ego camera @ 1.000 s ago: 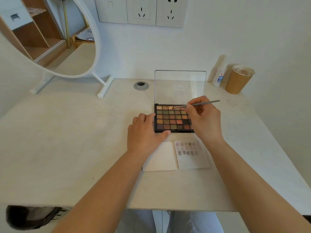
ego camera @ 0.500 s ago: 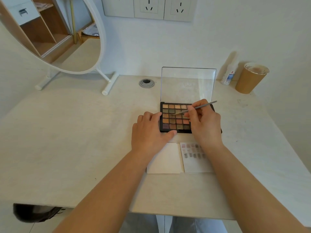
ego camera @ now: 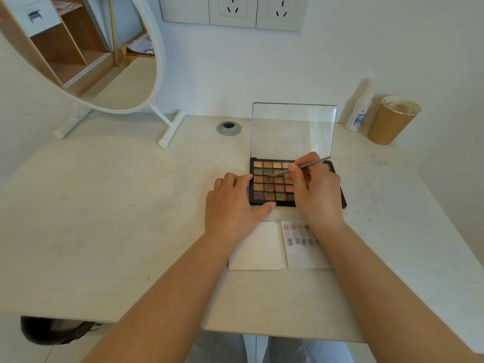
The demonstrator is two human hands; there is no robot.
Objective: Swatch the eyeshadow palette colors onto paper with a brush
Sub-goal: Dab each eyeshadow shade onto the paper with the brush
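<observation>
Over palette (ego camera: pixel 264 179), brush (ego camera: pixel 301 167) tip now lower

Palette (ego camera: pixel 264 179): right-hand pans hidden under right hand (ego camera: pixel 314 195); brush (ego camera: pixel 301 167) tip too small to tell contact. Paper (ego camera: pixel 301 255): swatches blurred, right edge covered by forearm. Mirror (ego camera: pixel 78 48): cut off at top and left. Wall sockets (ego camera: pixel 230 11): cropped at top. Bottle (ego camera: pixel 357 116): label unreadable. Dark object under table (ego camera: pixel 78 231), lower left: unidentifiable.

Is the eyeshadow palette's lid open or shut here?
Open. The clear lid stands upright behind the palette, leaving the pans exposed while the right hand dips the brush into them.
</observation>
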